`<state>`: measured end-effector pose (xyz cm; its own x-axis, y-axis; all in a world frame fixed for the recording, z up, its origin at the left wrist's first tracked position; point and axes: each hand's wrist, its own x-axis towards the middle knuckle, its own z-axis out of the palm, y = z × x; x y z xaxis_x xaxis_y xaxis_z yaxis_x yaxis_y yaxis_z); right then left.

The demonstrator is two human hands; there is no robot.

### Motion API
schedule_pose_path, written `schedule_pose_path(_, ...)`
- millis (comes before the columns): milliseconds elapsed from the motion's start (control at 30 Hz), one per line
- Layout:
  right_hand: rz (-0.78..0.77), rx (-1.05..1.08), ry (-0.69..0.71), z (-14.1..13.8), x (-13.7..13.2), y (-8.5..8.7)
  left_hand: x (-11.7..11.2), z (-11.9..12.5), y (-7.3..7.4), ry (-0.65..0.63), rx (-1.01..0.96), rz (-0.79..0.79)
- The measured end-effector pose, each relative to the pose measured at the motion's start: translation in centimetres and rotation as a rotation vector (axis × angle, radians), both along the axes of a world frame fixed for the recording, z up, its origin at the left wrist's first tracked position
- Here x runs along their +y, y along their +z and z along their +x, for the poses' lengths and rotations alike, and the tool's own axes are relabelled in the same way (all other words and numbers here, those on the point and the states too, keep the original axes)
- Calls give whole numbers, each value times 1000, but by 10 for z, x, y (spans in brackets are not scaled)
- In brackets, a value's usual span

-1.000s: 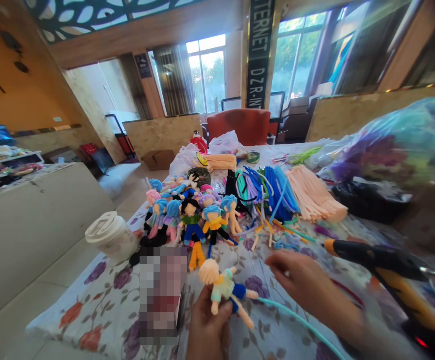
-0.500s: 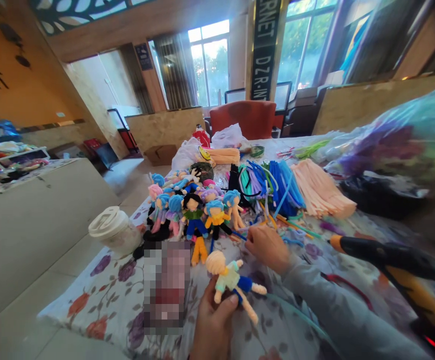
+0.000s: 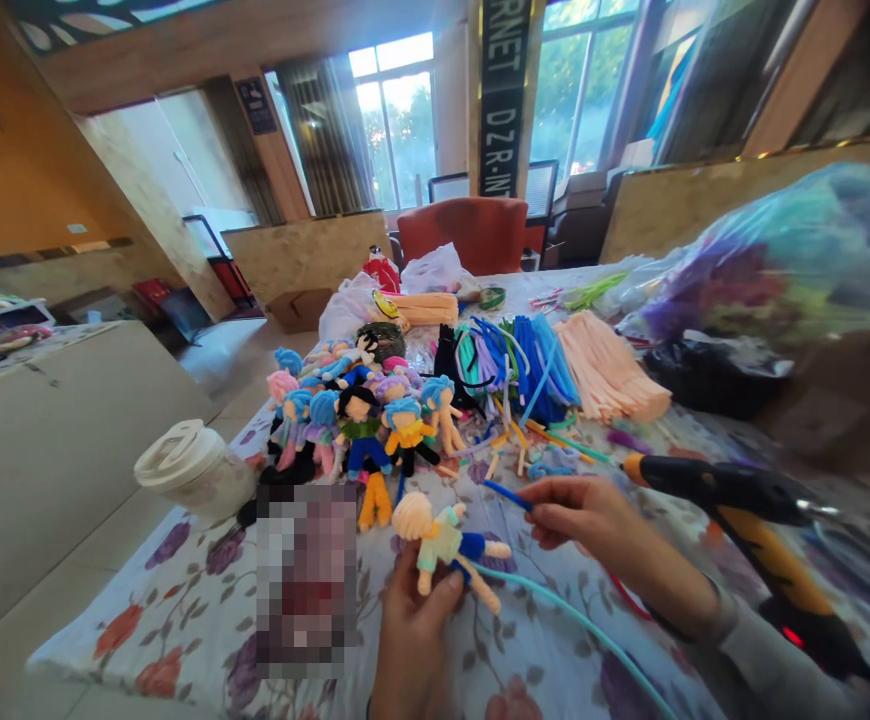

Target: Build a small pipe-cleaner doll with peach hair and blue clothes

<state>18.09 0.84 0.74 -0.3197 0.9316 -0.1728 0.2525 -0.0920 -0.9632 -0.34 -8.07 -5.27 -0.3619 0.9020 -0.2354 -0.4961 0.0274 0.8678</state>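
Note:
My left hand [image 3: 421,620] grips a small pipe-cleaner doll [image 3: 441,537] at its side. The doll has pale yellow hair, a light green top, blue shorts and peach limbs, and it lies tilted with its legs to the right. Between thumb and fingers, my right hand [image 3: 577,508] pinches a short blue pipe cleaner [image 3: 507,494], whose free end points left above the doll's legs. A long mint-green pipe cleaner [image 3: 566,612] curves over the cloth from behind the doll toward the bottom edge.
Several finished dolls [image 3: 364,430] crowd the table's middle. Behind them lie bundles of blue [image 3: 547,365] and peach [image 3: 611,368] pipe cleaners. A glue gun [image 3: 712,488] with a red light is at right, a lidded white cup [image 3: 195,470] at left. Plastic bags [image 3: 795,260] rise at the far right.
My right hand has drawn back from the loose pieces near the dolls and now holds the blue pipe cleaner. My left hand still holds the doll. The view has shifted slightly right.

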Motion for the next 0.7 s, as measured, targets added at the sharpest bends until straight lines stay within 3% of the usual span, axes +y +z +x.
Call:
schedule_pose_path(133,-56,59,-50,2,-12,1,-2,4,7,11,-8,28)
schedule_pose_path(367,-56,58,-94,8,-18,-14,-5,1,17,-12,-24,-7)
schedule_pose_path(700,65,40,-61,-9,-20,-37,7,11,20,-164,-185,101)
